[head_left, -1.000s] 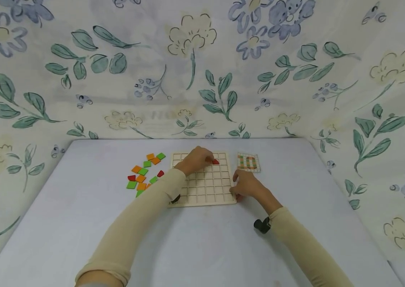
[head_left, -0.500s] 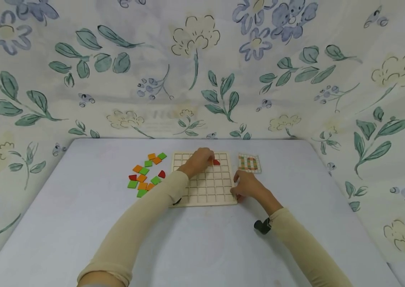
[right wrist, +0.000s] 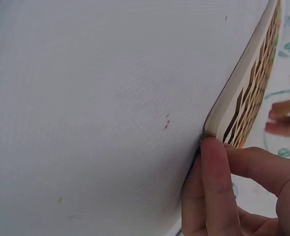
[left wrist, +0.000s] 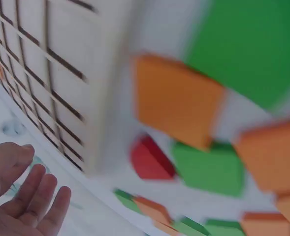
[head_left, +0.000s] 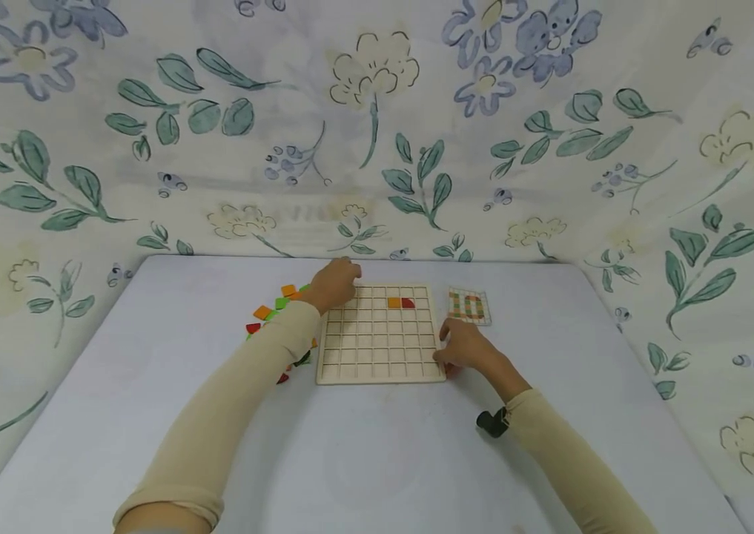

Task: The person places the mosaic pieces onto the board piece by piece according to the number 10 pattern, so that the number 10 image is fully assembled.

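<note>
A pale wooden grid board (head_left: 377, 341) lies on the table. An orange square tile (head_left: 394, 302) and a red quarter-round tile (head_left: 408, 302) sit side by side in its upper part. My left hand (head_left: 333, 284) is over the board's far left corner, its fingers extended and nothing in them, as the left wrist view shows. With thumb and fingers, my right hand (head_left: 468, 345) holds the board's right edge near the front corner; the right wrist view shows the fingertips (right wrist: 216, 157) against that edge.
Left of the board lie loose tiles, among them an orange tile (left wrist: 177, 101), a green tile (left wrist: 209, 167) and a red tile (left wrist: 149, 160); my left forearm hides part of them. A small patterned card (head_left: 468, 305) lies right of the board. Floral cloth hangs behind the table.
My left hand has lifted off the upper part of the board and moved left, revealing the orange tile beside the red one. My right hand has kept its place on the board's edge.
</note>
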Demonstrator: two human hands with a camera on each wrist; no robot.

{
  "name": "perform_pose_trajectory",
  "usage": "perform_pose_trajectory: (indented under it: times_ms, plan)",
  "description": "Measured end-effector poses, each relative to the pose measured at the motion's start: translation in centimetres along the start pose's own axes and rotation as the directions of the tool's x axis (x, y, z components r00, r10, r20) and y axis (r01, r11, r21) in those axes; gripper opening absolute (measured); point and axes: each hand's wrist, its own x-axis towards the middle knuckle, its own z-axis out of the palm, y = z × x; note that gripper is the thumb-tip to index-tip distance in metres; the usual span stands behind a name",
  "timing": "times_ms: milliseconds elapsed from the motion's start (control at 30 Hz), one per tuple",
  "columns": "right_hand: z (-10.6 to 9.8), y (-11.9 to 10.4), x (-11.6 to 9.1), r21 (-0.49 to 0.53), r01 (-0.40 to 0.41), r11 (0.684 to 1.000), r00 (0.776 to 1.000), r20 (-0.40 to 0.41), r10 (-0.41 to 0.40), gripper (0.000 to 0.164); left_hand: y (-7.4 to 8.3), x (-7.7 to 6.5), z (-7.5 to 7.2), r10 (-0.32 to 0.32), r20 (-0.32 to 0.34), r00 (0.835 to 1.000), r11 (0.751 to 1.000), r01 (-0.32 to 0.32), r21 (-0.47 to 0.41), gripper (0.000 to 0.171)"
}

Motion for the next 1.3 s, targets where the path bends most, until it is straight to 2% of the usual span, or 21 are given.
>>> perform_pose_trajectory:
  times_ms: [167,267,333,467,567,700,1033,1300]
  plan:
    - [0.1,0.3,-0.1,0.007,0.006,1.000,1.000,-0.005,-0.006,0.035,-3.7,-1.2,-0.5,-0.111,0.020,0.994,0.989,0.108,0.096,0.021]
    - [0.1,0.5,-0.1,0.005,0.011,1.000,1.000,-0.014,-0.011,0.034,-5.2,-2.0,-0.7,-0.141,0.031,0.990,0.984,0.136,0.117,0.014]
    - [0.1,0.5,-0.1,0.002,0.012,1.000,1.000,-0.016,-0.012,0.034,-5.9,-2.5,-0.8,-0.138,0.038,0.990,0.986,0.133,0.103,0.015]
    - [0.0,0.5,0.0,0.000,0.003,1.000,1.000,-0.013,-0.003,0.035,-6.7,-3.2,-1.0,-0.119,0.056,0.991,0.993,0.119,0.001,0.023]
    - [-0.1,0.4,0.1,-0.006,-0.005,1.000,1.000,-0.012,0.005,0.036,-7.2,-3.3,-1.2,-0.099,0.067,0.993,0.993,0.102,-0.053,0.026]
    - [-0.2,0.4,0.1,-0.019,0.001,1.000,1.000,-0.009,-0.001,0.037,-7.6,-3.2,-1.1,-0.085,0.069,0.994,0.995,0.088,-0.052,0.023]
    - [0.0,0.3,0.1,-0.001,0.007,1.000,1.000,-0.015,-0.007,0.035,-8.0,-2.9,-0.1,-0.109,0.056,0.993,0.989,0.113,-0.091,0.027]
    - [0.1,0.1,0.0,-0.001,0.016,1.000,1.000,-0.016,-0.016,0.035,-7.5,-3.3,-0.4,-0.142,0.054,0.988,0.985,0.146,-0.088,0.028]
